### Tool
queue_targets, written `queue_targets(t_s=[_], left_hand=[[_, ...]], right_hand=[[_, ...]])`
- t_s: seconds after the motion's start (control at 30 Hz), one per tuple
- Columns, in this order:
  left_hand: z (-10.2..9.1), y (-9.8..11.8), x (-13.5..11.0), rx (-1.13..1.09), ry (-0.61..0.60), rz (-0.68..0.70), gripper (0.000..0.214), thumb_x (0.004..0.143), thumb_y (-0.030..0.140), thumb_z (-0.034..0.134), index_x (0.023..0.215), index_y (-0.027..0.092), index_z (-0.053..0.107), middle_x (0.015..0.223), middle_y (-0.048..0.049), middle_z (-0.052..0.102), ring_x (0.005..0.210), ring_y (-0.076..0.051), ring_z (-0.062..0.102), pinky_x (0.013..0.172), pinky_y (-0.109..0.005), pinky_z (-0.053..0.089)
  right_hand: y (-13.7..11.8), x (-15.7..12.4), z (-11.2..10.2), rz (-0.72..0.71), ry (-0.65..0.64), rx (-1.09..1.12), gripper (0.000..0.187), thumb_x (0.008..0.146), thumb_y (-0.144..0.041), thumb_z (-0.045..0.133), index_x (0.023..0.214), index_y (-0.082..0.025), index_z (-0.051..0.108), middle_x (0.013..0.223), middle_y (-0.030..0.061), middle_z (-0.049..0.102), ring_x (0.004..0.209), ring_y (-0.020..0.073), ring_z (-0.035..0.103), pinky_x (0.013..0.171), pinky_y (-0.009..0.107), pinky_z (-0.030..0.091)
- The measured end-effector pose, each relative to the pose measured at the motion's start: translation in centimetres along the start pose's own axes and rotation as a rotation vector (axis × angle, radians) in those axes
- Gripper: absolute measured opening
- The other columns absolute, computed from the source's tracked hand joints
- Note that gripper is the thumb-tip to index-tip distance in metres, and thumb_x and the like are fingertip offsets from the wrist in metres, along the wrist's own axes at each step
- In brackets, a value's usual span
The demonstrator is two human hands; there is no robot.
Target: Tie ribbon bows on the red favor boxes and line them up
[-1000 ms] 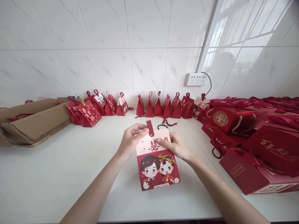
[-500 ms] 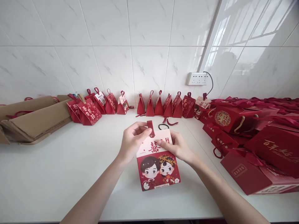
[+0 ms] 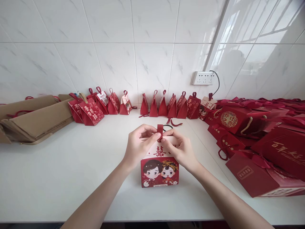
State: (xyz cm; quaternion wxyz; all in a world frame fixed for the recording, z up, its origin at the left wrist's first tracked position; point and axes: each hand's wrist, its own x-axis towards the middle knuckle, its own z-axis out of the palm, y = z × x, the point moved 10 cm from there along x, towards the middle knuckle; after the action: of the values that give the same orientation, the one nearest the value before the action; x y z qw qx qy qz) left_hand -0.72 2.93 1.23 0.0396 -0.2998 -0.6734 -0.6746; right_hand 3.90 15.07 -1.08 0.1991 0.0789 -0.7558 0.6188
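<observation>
A red and cream gift box point(image 3: 159, 171), printed with a cartoon couple and a red double-happiness character, stands upright before me on the white table. At its top sticks up a red strap handle point(image 3: 160, 128). My left hand point(image 3: 142, 143) pinches the base of this strap between thumb and fingers. From the other side my right hand point(image 3: 179, 148) closes on the box's top edge beside the strap, its thumb on the front. A black loop point(image 3: 168, 128) lies behind the right fingers, partly hidden by them. The box's back is out of sight.
Several small red gift boxes point(image 3: 153, 106) line the tiled wall. Folded brown cardboard point(image 3: 40, 121) lies at the left. Larger red boxes point(image 3: 267, 173) pile up on the right. A loose red strap point(image 3: 176, 123) rests behind my hands, and a white power strip point(image 3: 203, 78) is on the wall.
The gift box has gone from tilted to upright. My right hand has moved up from its front face to the top edge beside the strap; my left hand still pinches the strap.
</observation>
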Motion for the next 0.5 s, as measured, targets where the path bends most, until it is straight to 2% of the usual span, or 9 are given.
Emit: queue_targets(t_s=[0.07, 0.17, 0.23, 0.3, 0.37, 0.43, 0.5], left_hand=[[0.4, -0.1, 0.0, 0.0, -0.066, -0.017, 0.014, 0.075, 0.031, 0.067, 0.079, 0.018, 0.062, 0.075, -0.0014, 0.064, 0.07, -0.015, 0.061, 0.064, -0.024, 0.048], [1.2, -0.1, -0.2, 0.042, -0.185, -0.029, 0.011, 0.079, 0.027, 0.059, 0.088, 0.019, 0.059, 0.085, -0.0034, 0.065, 0.076, -0.016, 0.062, 0.064, -0.025, 0.049], [0.9, 1.0, -0.2, 0.174, -0.155, 0.114, 0.009, 0.08, 0.022, 0.055, 0.089, 0.02, 0.055, 0.092, -0.0047, 0.063, 0.083, -0.018, 0.062, 0.068, -0.027, 0.05], [0.9, 3.0, -0.8, 0.387, -0.084, 0.376, 0.008, 0.078, 0.017, 0.054, 0.086, 0.02, 0.055, 0.097, -0.0061, 0.062, 0.091, -0.02, 0.061, 0.076, -0.031, 0.05], [1.6, 4.2, -1.7, 0.584, -0.053, 0.589, 0.012, 0.076, 0.014, 0.055, 0.086, 0.02, 0.058, 0.1, -0.0079, 0.06, 0.096, -0.021, 0.059, 0.082, -0.034, 0.05], [2.2, 4.3, -2.2, 0.696, -0.036, 0.678, 0.017, 0.076, 0.013, 0.055, 0.091, 0.02, 0.059, 0.103, -0.0091, 0.059, 0.098, -0.021, 0.059, 0.084, -0.035, 0.051], [2.3, 4.3, -2.4, 0.747, -0.008, 0.705, 0.019, 0.076, 0.013, 0.055, 0.093, 0.02, 0.058, 0.104, -0.0092, 0.059, 0.097, -0.021, 0.06, 0.084, -0.034, 0.051]], right_hand=[[0.1, 0.0, -0.1, 0.02, 0.011, 0.006, 0.021, 0.08, -0.04, 0.058, 0.081, -0.019, 0.056, 0.061, -0.0018, 0.054, 0.047, 0.0085, 0.046, 0.041, 0.019, 0.037], [-0.1, -0.1, -0.5, 0.022, 0.048, -0.006, 0.021, 0.079, -0.039, 0.058, 0.08, -0.018, 0.057, 0.065, -0.0004, 0.058, 0.05, 0.0088, 0.047, 0.043, 0.019, 0.038], [-0.1, -0.1, -0.8, 0.023, 0.084, -0.024, 0.021, 0.079, -0.039, 0.058, 0.08, -0.018, 0.058, 0.066, -0.0001, 0.059, 0.051, 0.0092, 0.048, 0.044, 0.019, 0.038], [-0.2, 0.0, -1.2, 0.021, 0.125, -0.062, 0.022, 0.079, -0.04, 0.058, 0.081, -0.018, 0.059, 0.063, -0.0007, 0.058, 0.05, 0.0097, 0.047, 0.044, 0.02, 0.038], [-0.3, 0.0, -1.5, 0.011, 0.159, -0.099, 0.022, 0.079, -0.04, 0.057, 0.081, -0.018, 0.059, 0.063, -0.0008, 0.059, 0.051, 0.0104, 0.048, 0.045, 0.02, 0.039], [-0.4, 0.1, -1.8, -0.003, 0.181, -0.123, 0.022, 0.079, -0.04, 0.056, 0.08, -0.018, 0.06, 0.067, 0.0001, 0.061, 0.054, 0.0112, 0.051, 0.049, 0.021, 0.042], [-0.5, 0.1, -1.9, -0.012, 0.192, -0.129, 0.022, 0.08, -0.039, 0.056, 0.079, -0.018, 0.06, 0.07, 0.0007, 0.063, 0.057, 0.0119, 0.053, 0.051, 0.022, 0.043]])
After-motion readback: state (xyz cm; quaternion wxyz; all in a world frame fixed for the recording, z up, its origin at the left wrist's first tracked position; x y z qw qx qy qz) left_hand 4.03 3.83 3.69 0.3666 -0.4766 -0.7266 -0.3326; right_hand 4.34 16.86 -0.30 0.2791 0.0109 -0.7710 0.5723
